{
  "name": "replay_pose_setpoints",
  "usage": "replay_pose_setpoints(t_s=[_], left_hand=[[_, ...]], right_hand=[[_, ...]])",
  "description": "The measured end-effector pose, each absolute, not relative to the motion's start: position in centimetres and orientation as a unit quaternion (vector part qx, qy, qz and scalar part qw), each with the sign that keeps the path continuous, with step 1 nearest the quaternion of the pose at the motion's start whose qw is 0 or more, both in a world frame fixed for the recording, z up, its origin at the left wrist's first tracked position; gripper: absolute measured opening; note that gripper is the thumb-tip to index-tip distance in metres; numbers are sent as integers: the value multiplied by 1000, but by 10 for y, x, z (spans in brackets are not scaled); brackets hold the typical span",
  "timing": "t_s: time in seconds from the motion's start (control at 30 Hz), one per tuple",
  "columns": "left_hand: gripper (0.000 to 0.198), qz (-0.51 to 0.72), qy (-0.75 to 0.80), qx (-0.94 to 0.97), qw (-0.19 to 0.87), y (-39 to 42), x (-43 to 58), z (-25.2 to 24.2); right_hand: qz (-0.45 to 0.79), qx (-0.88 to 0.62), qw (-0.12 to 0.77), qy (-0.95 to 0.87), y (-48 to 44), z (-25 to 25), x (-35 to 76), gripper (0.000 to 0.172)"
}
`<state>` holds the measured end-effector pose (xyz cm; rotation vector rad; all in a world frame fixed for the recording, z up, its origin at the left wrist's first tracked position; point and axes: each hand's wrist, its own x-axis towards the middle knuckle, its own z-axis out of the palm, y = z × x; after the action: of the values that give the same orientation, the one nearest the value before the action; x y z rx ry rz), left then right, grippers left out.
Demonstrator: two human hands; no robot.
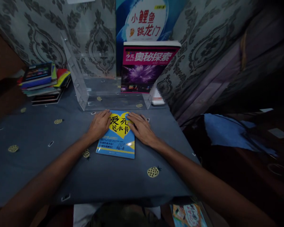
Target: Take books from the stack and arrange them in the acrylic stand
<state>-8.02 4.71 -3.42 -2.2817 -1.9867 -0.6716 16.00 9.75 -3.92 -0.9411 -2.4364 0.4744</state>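
Note:
A blue book with a yellow heart on its cover [117,138] lies flat on the grey cloth-covered table [38,157]. My left hand [99,124] rests on its upper left corner, fingers spread flat. My right hand [142,128] lies on its upper right edge, fingers flat too. Just beyond the book stands a clear acrylic book stand [85,82]. A magenta and purple book [144,67] stands upright in its right end.
A stack of books [44,83] sits at the table's back left. A blue poster [144,19] hangs on the patterned wall. Another book [188,214] lies low at the front right, below the table edge. Dark clutter fills the right side.

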Motion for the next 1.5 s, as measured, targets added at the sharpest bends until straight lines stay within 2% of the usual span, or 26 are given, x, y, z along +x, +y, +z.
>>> replay_pose_setpoints(t_s=[0.2, 0.53, 0.87, 1.03, 1.5], left_hand=[[39, -207, -625, -752, 26, 48, -82, -32], [45, -136, -603, -785, 29, 51, -81, -21], [57, -80, -538, -838, -45, 71, -71, -8], [64, -69, -520, -849, -58, 79, -53, 1], [49, -87, -519, -850, -27, 84, -46, -5]], right_hand=[[210, -380, 266, -860, 105, -44, 162, 43], [242, -356, 298, -852, 114, -48, 167, 38], [247, -345, 302, -853, 116, -50, 166, 38], [238, -350, 305, -853, 116, -52, 166, 44], [270, -328, 318, -848, 123, -57, 171, 43]])
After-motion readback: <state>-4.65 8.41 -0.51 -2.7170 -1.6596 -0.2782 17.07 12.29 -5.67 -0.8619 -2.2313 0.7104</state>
